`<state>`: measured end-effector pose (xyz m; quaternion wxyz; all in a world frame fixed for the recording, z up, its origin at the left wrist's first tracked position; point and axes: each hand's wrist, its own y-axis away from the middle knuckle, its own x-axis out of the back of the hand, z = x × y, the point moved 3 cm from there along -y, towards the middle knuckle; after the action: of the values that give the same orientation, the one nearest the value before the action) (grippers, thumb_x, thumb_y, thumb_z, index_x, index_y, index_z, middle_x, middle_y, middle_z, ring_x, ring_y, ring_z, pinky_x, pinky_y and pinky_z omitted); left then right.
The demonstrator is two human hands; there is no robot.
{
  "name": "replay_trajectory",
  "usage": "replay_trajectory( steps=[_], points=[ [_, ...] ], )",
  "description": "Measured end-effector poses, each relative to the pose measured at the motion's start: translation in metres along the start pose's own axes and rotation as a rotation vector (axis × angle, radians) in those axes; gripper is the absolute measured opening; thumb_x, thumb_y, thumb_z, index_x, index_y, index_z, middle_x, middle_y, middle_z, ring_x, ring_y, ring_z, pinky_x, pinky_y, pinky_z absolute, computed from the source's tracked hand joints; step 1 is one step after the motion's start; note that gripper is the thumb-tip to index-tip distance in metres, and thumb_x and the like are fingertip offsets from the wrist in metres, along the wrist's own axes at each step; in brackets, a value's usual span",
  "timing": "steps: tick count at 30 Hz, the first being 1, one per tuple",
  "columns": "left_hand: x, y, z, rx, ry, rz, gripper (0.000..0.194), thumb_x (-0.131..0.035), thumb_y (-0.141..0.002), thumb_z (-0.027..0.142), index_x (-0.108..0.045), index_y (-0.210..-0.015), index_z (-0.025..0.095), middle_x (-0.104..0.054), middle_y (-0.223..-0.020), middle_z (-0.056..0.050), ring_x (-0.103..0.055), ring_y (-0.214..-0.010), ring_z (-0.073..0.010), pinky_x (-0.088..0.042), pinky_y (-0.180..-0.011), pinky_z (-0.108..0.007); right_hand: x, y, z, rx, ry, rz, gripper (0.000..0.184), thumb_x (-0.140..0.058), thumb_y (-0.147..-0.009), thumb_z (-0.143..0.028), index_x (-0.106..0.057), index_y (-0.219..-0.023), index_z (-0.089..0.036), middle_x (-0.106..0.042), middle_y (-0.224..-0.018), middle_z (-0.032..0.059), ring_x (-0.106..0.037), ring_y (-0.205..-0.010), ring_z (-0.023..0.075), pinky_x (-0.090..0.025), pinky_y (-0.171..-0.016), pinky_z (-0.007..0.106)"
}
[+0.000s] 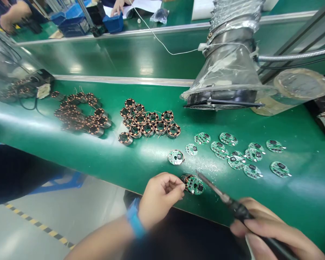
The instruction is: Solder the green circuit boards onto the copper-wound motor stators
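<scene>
My left hand (158, 198), with a blue wristband, is closed in a pinch beside a copper coil with a round green circuit board (194, 184) on top, near the table's front edge. What the fingers pinch is too thin to name. My right hand (271, 233) grips a soldering iron (222, 196); its tip points at the upper edge of that board. Several loose round green circuit boards (237, 153) lie to the right and behind.
Two groups of copper-wound coils (147, 122) (81, 115) lie on the green table (141, 162) to the left. A clear fume-extraction duct (227, 68) hangs over the right back. Another person's hands (116, 7) work at a far bench.
</scene>
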<state>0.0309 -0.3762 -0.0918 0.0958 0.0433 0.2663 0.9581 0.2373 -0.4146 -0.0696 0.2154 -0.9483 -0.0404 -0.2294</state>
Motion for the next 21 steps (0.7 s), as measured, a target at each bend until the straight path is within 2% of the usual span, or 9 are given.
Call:
replay_trajectory(
  steps=[3, 6, 7, 9, 12, 15, 21],
  points=[
    [-0.001, 0.001, -0.001, -0.013, -0.017, 0.011, 0.010, -0.058, -0.080, 0.022, -0.059, -0.074, 0.013, -0.061, -0.065, -0.002, -0.059, -0.060, -0.0125, -0.048, -0.060, -0.024, -0.022, -0.018, -0.004, 0.158, 0.172, -0.095, 0.022, -0.051, -0.085, -0.013, -0.053, -0.105, -0.021, -0.067, -0.094, 0.0066, -0.060, -0.097, 0.0170, -0.049, -0.081, 0.030],
    [-0.001, 0.004, -0.002, -0.125, -0.094, 0.071, 0.008, -0.057, -0.080, 0.020, -0.060, -0.075, 0.013, -0.060, -0.071, -0.003, -0.059, -0.064, -0.0130, -0.050, -0.063, -0.025, -0.043, -0.026, -0.002, 0.154, 0.295, -0.086, 0.019, -0.059, -0.080, -0.014, -0.052, -0.097, -0.022, -0.061, -0.111, 0.0091, -0.056, -0.105, 0.0194, -0.049, -0.083, 0.032],
    [-0.001, 0.005, -0.001, -0.199, -0.123, 0.110, 0.005, -0.058, -0.080, 0.017, -0.061, -0.080, 0.013, -0.061, -0.077, -0.004, -0.060, -0.068, -0.0136, -0.051, -0.066, -0.026, -0.047, -0.026, -0.002, 0.138, 0.297, -0.082, 0.021, -0.062, -0.078, -0.015, -0.051, -0.094, -0.022, -0.061, -0.111, 0.0087, -0.056, -0.105, 0.0198, -0.049, -0.083, 0.033],
    [0.000, 0.008, 0.001, -0.364, -0.184, 0.167, 0.018, -0.060, -0.077, 0.012, -0.062, -0.096, 0.013, -0.061, -0.091, -0.007, -0.062, -0.080, -0.0151, -0.053, -0.075, -0.028, -0.052, -0.025, -0.002, 0.105, 0.295, -0.060, 0.024, -0.065, -0.077, -0.016, -0.049, -0.094, -0.023, -0.062, -0.109, 0.0074, -0.060, -0.102, 0.0186, -0.050, -0.082, 0.030],
    [-0.001, 0.008, 0.003, -0.525, -0.285, 0.157, 0.034, -0.063, -0.077, 0.010, -0.062, -0.110, 0.015, -0.062, -0.101, -0.008, -0.062, -0.089, -0.0164, -0.052, -0.082, -0.028, -0.047, -0.025, -0.006, 0.043, 0.326, 0.022, 0.020, -0.063, -0.079, -0.020, -0.048, -0.092, -0.023, -0.065, -0.105, 0.0060, -0.066, -0.089, 0.0150, -0.053, -0.074, 0.022],
    [-0.002, 0.006, 0.006, -0.592, -0.316, 0.128, 0.028, -0.064, -0.079, 0.011, -0.067, -0.107, 0.016, -0.066, -0.097, -0.008, -0.064, -0.088, -0.0157, -0.052, -0.081, -0.025, -0.039, -0.028, -0.010, -0.018, 0.311, 0.080, 0.015, -0.059, -0.083, -0.028, -0.046, -0.089, -0.022, -0.068, -0.094, 0.0051, -0.068, -0.080, 0.0143, -0.053, -0.068, 0.019],
    [-0.005, 0.006, 0.011, -0.591, -0.326, 0.126, 0.020, -0.062, -0.080, 0.011, -0.071, -0.098, 0.016, -0.067, -0.088, -0.008, -0.063, -0.080, -0.0158, -0.053, -0.073, -0.027, -0.038, -0.028, -0.008, -0.066, 0.235, 0.093, 0.018, -0.060, -0.082, -0.029, -0.043, -0.086, -0.024, -0.069, -0.093, 0.0037, -0.069, -0.077, 0.0149, -0.054, -0.065, 0.020]
  ],
)
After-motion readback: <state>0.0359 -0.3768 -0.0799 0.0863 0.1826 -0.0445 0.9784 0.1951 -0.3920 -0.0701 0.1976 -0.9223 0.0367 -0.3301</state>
